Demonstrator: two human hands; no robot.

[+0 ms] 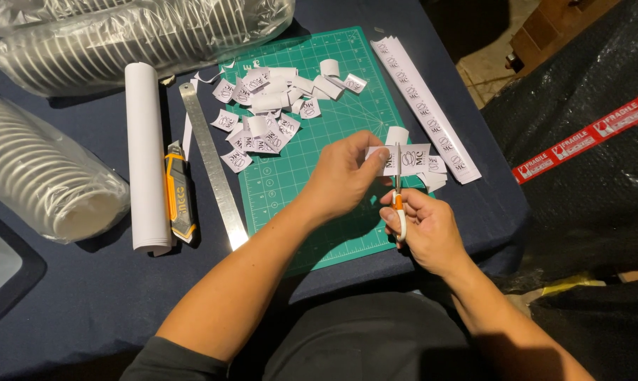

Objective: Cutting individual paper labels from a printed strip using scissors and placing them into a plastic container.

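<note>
My left hand (pixel 347 173) pinches a short white printed paper strip (pixel 412 159) above the green cutting mat (pixel 333 120). My right hand (pixel 424 229) grips small scissors with orange and white handles (pixel 398 192), whose blades point up into the strip. A pile of cut white labels (pixel 266 113) lies on the far part of the mat. Another long printed strip (pixel 426 107) lies along the mat's right edge.
A steel ruler (pixel 211 166), a yellow and black utility knife (pixel 178 201) and a rolled white sheet (pixel 146 155) lie left of the mat. Plastic-wrapped stacks of white cups (pixel 44 176) fill the left and far side. A black wrapped bundle with red tape (pixel 587 141) stands to the right.
</note>
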